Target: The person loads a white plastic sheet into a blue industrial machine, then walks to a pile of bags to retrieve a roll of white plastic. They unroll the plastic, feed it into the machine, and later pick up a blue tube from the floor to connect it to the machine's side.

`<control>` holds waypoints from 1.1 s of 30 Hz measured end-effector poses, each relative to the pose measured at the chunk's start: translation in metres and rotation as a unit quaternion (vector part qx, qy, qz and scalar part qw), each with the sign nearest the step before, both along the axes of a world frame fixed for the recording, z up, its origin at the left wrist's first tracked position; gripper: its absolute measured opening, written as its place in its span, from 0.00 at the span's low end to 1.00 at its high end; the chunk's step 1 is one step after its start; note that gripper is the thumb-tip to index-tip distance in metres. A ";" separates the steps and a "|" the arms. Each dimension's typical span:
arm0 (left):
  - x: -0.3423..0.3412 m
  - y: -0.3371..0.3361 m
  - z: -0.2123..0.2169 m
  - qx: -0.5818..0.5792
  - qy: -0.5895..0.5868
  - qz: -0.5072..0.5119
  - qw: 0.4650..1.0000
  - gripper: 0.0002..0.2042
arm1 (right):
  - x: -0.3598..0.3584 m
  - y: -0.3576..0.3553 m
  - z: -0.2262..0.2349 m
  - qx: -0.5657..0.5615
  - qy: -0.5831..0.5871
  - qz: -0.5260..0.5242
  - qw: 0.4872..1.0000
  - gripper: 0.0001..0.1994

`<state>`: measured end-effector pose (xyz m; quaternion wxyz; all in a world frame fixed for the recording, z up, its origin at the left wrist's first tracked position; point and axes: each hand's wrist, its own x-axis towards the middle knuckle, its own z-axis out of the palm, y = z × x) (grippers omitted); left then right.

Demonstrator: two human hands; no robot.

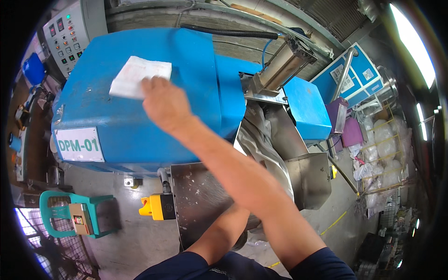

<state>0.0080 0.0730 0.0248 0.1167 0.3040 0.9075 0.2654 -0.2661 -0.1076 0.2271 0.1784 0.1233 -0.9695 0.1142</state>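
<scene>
My right hand point(164, 101) reaches across to the far left, over the top of a blue machine cover point(154, 126). Its fingers curl over the near right edge of a flat white folded cloth or paper pad point(135, 76), which lies on that cover; slight blur softens the fingertips. My left forearm point(219, 231) passes beneath the right arm, and the left hand is hidden there. Under my arms is a metal hopper point(198, 196) with scuffed, flecked walls. A crumpled whitish sheet point(259, 133) runs down inside it.
A metal cylinder point(284, 63) with a hose stands above the hopper. A control panel point(65, 39) is at far left. A yellow switch box point(157, 207) juts from the hopper's left side. A green chair point(70, 214) holds a cardboard box; bagged material point(385, 144) sits at right.
</scene>
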 end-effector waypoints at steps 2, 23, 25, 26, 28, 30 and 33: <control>-0.015 0.010 -0.043 0.051 0.017 0.081 0.995 0.39 | 0.037 0.040 0.044 -0.127 0.146 -0.004 0.981 0.14; -0.027 0.005 -0.009 0.008 -0.023 0.029 0.999 0.44 | 0.080 0.305 -0.138 0.109 -0.133 -0.247 0.954 0.16; -0.025 0.008 -0.013 0.017 -0.021 0.035 0.999 0.42 | 0.072 0.308 -0.166 0.124 -0.090 -0.252 0.956 0.12; -0.022 0.012 -0.017 0.015 -0.010 0.035 0.999 0.42 | 0.069 0.310 -0.179 0.133 -0.068 -0.257 0.955 0.11; -0.014 0.026 -0.027 0.015 0.017 0.018 1.000 0.41 | 0.067 0.341 -0.214 0.154 -0.080 -0.297 0.939 0.11; -0.014 0.029 -0.022 0.015 0.016 0.020 1.000 0.40 | 0.071 0.348 -0.218 0.150 -0.094 -0.334 0.926 0.09; -0.034 0.019 -0.042 0.051 0.025 0.099 0.993 0.36 | 0.093 0.301 -0.124 0.055 0.029 -0.281 0.958 0.12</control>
